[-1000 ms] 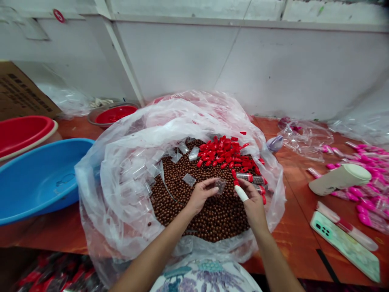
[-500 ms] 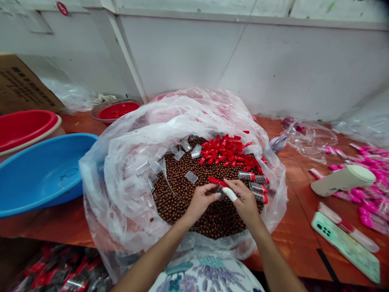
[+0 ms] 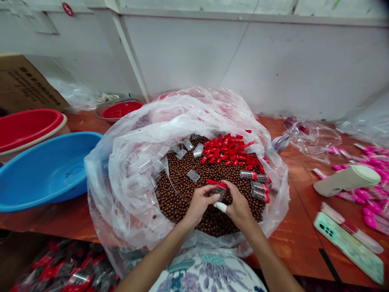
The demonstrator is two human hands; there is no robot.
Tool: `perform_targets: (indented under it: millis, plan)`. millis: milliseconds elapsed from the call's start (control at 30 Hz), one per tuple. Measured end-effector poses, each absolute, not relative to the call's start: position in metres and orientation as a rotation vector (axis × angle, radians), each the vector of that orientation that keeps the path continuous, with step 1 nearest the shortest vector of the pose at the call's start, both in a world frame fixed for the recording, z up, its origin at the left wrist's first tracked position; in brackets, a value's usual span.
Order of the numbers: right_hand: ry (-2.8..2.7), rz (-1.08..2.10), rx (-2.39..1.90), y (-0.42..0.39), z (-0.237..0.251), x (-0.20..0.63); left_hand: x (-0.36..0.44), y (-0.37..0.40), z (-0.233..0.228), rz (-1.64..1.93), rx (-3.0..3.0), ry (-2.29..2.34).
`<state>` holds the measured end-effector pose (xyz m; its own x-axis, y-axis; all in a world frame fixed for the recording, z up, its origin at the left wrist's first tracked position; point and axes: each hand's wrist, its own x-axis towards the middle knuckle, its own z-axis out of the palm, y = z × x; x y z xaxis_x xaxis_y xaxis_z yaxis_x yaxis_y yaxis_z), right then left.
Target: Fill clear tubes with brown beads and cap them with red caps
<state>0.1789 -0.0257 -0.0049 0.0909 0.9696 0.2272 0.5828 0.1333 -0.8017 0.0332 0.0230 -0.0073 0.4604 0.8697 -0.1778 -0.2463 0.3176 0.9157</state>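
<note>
Between both hands is a small clear container with a red cap [image 3: 221, 192], partly hidden by the fingers. My left hand [image 3: 199, 204] pinches its left side. My right hand [image 3: 240, 204] grips the capped end from the right, with a white cover [image 3: 220, 207] on its thumb. Beneath them lie many small brown balls [image 3: 179, 198] inside an open clear plastic bag [image 3: 109, 190]. Red caps [image 3: 224, 148] are heaped on the balls behind the hands. Several filled containers with red ends [image 3: 259, 186] lie to the right. Empty clear containers [image 3: 144, 162] lie at the left.
A blue basin [image 3: 45, 166] and a red basin [image 3: 27, 125] stand at the left. To the right are a pale bottle [image 3: 343, 181], a phone [image 3: 349, 247] and pink-capped tubes [image 3: 375, 194]. Many red-capped containers [image 3: 69, 267] sit below the table's left front edge.
My right hand has shifted its grip, with the white-covered thumb now lower and the fingers at the red cap. The container shows more clearly between my hands. The whole view has shifted slightly.
</note>
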Motion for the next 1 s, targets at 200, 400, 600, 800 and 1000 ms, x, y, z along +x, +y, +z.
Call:
perform_targets:
  millis: [200,400,600,800,1000]
  plan:
    - [-1.276,0.868,-1.411,-0.029,0.006,0.179,0.030,0.020,-0.002,0.804,1.035,0.795]
    - [-1.123,0.742,-1.422,-0.037,-0.001,0.171,0.030,0.016,0.000,0.812,1.084,0.785]
    - [-1.677,0.583,-1.380,-0.033,-0.005,0.181,0.025,0.017,-0.002,0.819,1.071,0.805]
    - [-1.816,0.307,-1.397,-0.030,-0.016,0.176,0.022,0.015,-0.001,0.829,1.084,0.838]
    - [-1.810,0.320,-1.403,-0.032,-0.022,0.175,0.019,0.012,0.001,0.787,1.088,0.839]
